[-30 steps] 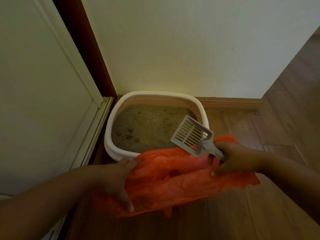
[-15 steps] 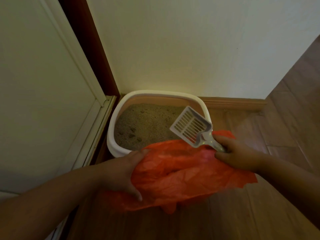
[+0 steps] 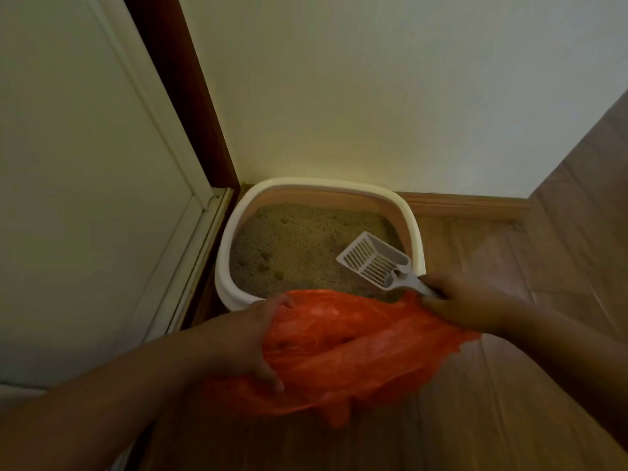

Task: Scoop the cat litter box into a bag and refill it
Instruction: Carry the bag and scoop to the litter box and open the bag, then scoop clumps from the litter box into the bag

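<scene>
Now R hand [image 3: 465, 304] holds scoop [image 3: 373, 263], L hand [image 3: 244, 341] bag [image 3: 356, 351].

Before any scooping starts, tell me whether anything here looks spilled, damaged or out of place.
Nothing stands out. The litter box sits level in the corner, the scoop looks empty, and the orange bag looks whole.

One litter box [image 3: 234, 232], one slotted scoop [image 3: 372, 263], one orange bag [image 3: 356, 351], two hands [image 3: 244, 338]
</scene>
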`<state>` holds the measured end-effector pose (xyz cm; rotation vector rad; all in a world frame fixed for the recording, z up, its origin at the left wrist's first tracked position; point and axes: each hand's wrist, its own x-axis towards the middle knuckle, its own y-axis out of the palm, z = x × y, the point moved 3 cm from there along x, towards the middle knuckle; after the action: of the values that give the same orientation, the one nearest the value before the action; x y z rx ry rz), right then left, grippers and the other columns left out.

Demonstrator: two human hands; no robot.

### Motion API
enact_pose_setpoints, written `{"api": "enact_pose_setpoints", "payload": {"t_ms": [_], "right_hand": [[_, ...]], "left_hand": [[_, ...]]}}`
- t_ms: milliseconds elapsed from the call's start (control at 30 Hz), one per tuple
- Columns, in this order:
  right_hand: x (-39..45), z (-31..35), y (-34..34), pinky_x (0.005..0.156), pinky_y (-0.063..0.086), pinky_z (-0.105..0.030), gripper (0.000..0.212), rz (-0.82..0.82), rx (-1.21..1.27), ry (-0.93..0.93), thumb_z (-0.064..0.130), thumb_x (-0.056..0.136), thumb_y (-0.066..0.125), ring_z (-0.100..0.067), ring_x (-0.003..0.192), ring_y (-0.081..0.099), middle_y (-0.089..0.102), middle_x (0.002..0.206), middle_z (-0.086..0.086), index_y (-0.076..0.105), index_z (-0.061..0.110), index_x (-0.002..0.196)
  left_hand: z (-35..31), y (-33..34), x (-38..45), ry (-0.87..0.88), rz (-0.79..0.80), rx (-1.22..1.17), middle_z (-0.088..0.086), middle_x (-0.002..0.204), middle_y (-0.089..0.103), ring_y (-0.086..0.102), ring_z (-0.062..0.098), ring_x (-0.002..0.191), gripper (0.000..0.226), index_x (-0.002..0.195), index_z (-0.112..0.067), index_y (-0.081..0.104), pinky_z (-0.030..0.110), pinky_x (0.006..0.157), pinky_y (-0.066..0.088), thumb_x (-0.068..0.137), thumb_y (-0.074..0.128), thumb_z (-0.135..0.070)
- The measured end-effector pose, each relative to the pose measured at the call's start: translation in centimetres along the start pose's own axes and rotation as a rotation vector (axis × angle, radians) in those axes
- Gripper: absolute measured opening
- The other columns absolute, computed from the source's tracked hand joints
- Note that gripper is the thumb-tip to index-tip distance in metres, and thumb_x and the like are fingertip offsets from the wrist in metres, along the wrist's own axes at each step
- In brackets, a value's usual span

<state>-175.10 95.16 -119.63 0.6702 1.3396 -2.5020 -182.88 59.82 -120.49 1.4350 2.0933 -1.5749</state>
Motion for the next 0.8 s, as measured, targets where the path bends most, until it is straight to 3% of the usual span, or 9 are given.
{"api": "enact_pose_setpoints", "payload": {"t_ms": [100,200,267,367,467,600,800], "right_hand": [[0.7,3.9,-1.8,0.069,0.054,-0.019,0.031,-0.061,-0.131,0.027,0.043,0.100,0.054,-0.005,0.085,0.065,0.065,0.100,0.010,0.061,0.028,0.127],[1.9,7.8,-4.8,0.071,0.060,-0.031,0.045,-0.162,-0.282,0.005,0.050,0.099,0.051,-0.005,0.070,0.067,0.066,0.089,0.006,0.056,0.025,0.135],[3.3,9.6,-6.8,0.071,0.062,-0.037,0.052,-0.197,-0.314,-0.016,0.048,0.098,0.051,-0.008,0.062,0.071,0.070,0.093,0.000,0.047,0.023,0.143],[5.8,11.1,-8.1,0.082,0.055,-0.036,0.056,-0.251,-0.325,-0.053,0.038,0.098,0.057,-0.022,0.096,0.069,0.067,0.121,-0.008,0.042,0.021,0.149],[7.9,11.6,-6.3,0.075,0.046,-0.029,0.052,-0.273,-0.187,-0.114,0.039,0.095,0.066,-0.019,0.097,0.060,0.060,0.125,-0.005,0.045,0.020,0.139],[9.3,10.3,-1.3,0.065,0.047,-0.028,0.038,-0.242,-0.117,-0.155,0.043,0.092,0.069,-0.010,0.079,0.059,0.063,0.105,0.002,0.052,0.025,0.121],[10.4,8.6,3.3,0.073,0.061,-0.037,0.022,-0.159,-0.068,-0.098,0.036,0.091,0.072,-0.015,0.077,0.067,0.068,0.090,0.001,0.064,0.020,0.105]], "left_hand": [[-0.5,-0.8,0.1,0.020,0.025,0.001,-0.007,0.159,0.031,0.044,0.020,0.138,0.138,0.145,-0.059,-0.005,0.047,0.111,0.043,0.049,0.093,-0.061],[-0.9,-1.6,0.0,0.039,0.076,-0.029,-0.006,0.160,0.031,0.043,0.019,0.139,0.145,0.145,-0.060,-0.016,0.046,0.112,0.043,0.049,0.093,-0.062],[-0.9,-1.9,0.2,0.046,0.099,-0.060,-0.006,0.161,0.032,0.044,0.018,0.139,0.151,0.141,-0.062,-0.029,0.046,0.112,0.042,0.050,0.092,-0.063],[-0.6,-1.7,0.9,0.057,0.084,-0.100,-0.005,0.161,0.035,0.048,0.015,0.137,0.154,0.135,-0.061,-0.039,0.043,0.113,0.042,0.055,0.092,-0.060],[-0.8,-0.8,0.8,0.126,0.132,-0.032,-0.015,0.163,0.027,0.037,0.008,0.143,0.143,0.147,-0.059,-0.024,0.034,0.117,0.035,0.062,0.091,-0.056],[-1.3,-0.2,-0.4,0.205,0.221,0.061,-0.024,0.153,0.038,0.040,0.000,0.134,0.113,0.150,-0.059,0.013,0.029,0.114,0.036,0.067,0.090,-0.049],[-0.9,-1.0,-1.3,0.177,0.184,-0.020,-0.031,0.151,0.039,0.040,-0.006,0.133,0.103,0.147,-0.064,0.017,0.016,0.108,0.033,0.071,0.086,-0.056]]}}
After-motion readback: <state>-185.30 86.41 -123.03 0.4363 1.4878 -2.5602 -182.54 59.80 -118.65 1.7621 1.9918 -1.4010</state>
